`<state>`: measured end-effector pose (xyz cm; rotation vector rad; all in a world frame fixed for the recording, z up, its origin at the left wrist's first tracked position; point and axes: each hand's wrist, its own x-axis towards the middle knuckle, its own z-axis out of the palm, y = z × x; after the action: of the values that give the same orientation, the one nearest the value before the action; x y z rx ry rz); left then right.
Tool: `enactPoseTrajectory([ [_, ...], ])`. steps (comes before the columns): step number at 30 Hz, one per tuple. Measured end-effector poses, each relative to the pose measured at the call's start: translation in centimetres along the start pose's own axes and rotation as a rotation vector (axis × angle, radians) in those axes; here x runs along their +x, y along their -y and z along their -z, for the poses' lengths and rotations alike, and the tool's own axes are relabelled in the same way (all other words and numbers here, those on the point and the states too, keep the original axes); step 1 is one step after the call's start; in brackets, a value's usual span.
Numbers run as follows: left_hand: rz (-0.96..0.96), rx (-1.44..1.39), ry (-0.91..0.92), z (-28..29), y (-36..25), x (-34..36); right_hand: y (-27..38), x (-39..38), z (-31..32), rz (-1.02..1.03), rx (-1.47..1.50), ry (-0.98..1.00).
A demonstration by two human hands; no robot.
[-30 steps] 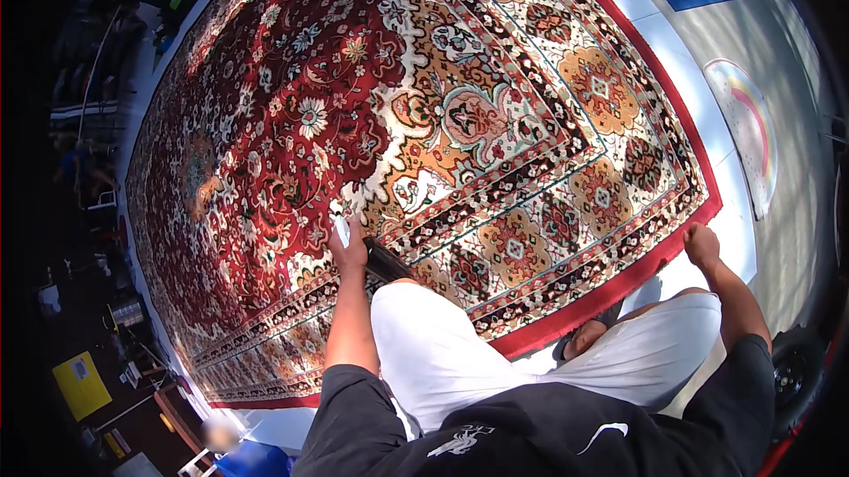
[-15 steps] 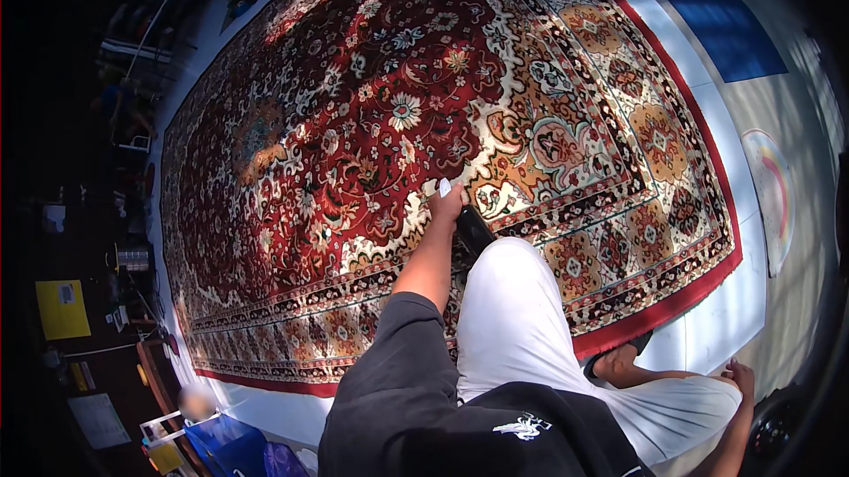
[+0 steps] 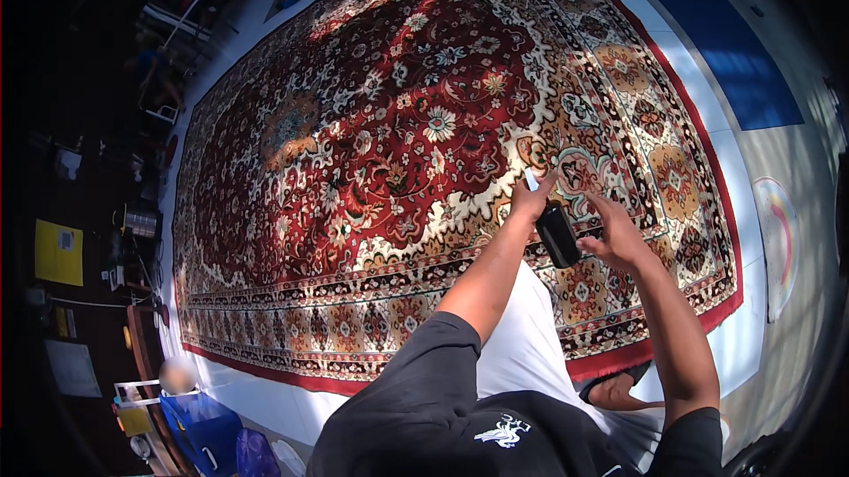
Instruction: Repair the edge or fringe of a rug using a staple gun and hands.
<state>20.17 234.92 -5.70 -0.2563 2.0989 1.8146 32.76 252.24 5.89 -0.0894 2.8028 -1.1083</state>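
From the left, we see the patterned rug (image 3: 265,247) filling much of the frame. Just right of centre, our left hand (image 3: 531,200) is clamped around the upper end of the black cylinder (image 3: 556,236), a white tip (image 3: 531,179) poking out above. Our right hand (image 3: 616,234) has come up from the lower right, fingers spread beside the cylinder; whether its thumb touches, we cannot tell. So two hands now flank the cylinder instead of one.
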Motion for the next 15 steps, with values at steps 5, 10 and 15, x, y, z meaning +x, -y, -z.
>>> enactPoseTrajectory([
  [5, 0.127, -0.275, 0.385, -5.4, -1.0, -6.6, -3.1, 3.6, -4.1, -0.061, 0.601, 0.189],
  [10, 0.024, 0.499, 0.473, -7.1, 0.0, -10.4, -8.3, 0.6, -8.1, -0.273, 0.289, 0.126],
  [15, -0.253, 0.184, 0.516, -8.0, -4.2, -11.5, -10.0, 0.0, -15.5, -0.384, 0.15, 0.2],
])
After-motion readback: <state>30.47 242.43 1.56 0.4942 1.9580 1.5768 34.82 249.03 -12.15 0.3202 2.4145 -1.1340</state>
